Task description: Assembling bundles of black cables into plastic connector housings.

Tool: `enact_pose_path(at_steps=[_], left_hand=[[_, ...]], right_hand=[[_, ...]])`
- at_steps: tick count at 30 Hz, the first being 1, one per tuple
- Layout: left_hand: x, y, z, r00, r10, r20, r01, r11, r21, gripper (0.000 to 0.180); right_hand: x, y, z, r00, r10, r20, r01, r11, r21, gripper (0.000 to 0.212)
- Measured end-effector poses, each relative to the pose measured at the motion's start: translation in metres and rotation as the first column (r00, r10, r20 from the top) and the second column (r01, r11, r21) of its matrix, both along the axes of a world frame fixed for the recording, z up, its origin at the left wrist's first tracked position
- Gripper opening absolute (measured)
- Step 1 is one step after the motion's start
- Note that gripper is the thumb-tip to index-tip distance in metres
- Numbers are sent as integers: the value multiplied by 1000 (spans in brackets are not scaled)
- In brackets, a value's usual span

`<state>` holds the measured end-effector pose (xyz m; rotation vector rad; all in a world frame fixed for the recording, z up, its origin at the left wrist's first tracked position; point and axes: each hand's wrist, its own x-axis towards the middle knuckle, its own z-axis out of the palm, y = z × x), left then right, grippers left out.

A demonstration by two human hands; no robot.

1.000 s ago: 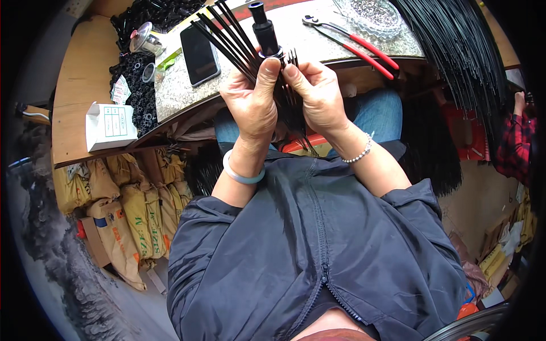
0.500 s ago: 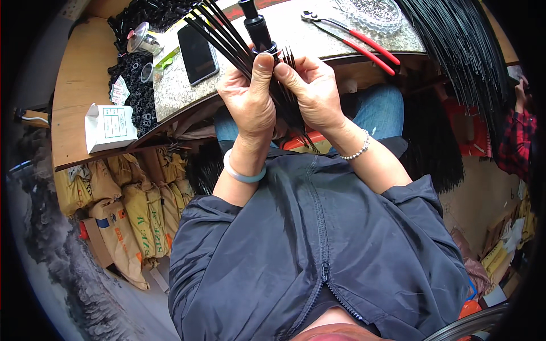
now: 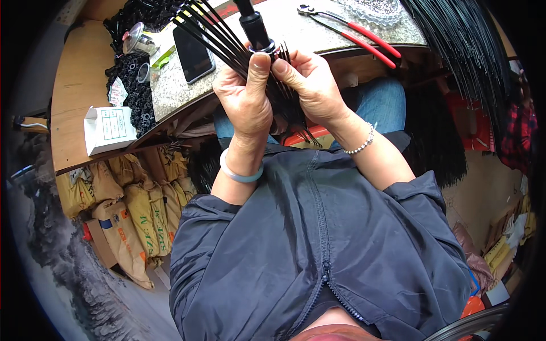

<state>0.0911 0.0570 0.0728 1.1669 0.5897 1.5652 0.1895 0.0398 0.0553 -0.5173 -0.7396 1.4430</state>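
Over the near edge of the table, both hands grip what looks like a black umbrella frame, with a thick dark tube pointing away and thin ribs around its collar. My left hand is closed around ribs that fan out to the upper left, thumb pressed just below the collar. Close beside it, my right hand pinches shorter rib ends with thumb and fingers. More thin dark rods hang down between the two palms. The fingertips behind the collar are hidden.
Red-handled pliers, a black phone and a glass dish lie on the speckled tabletop. A bundle of black rods overhangs at right. Black plastic parts and a white box sit at left.
The hands and frame have shifted slightly left in view. The ribs at the upper left are spread a little wider. Both hands keep their grip.
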Motion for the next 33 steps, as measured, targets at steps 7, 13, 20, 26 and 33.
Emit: enact_pose_path(at_steps=[7,13,20,26,33], left_hand=[[-1,1,0,997,-14,74,17,999,-39,22],[1,3,1,997,-7,77,9,999,-33,21],[1,4,-1,996,-27,81,31,998,-60,21],[2,6,-1,999,-16,51,17,1000,-26,22],[2,5,0,998,-45,51,47,997,-57,23]], right_hand=[[-8,-3,5,989,-124,76,121,992,43,20],[-11,-4,4,960,-200,197,182,978,103,20],[-11,-5,5,957,-194,216,180,980,81,19],[-14,-5,8,913,-335,234,320,942,99,24],[-14,-3,1,887,-347,305,318,937,142,22]])
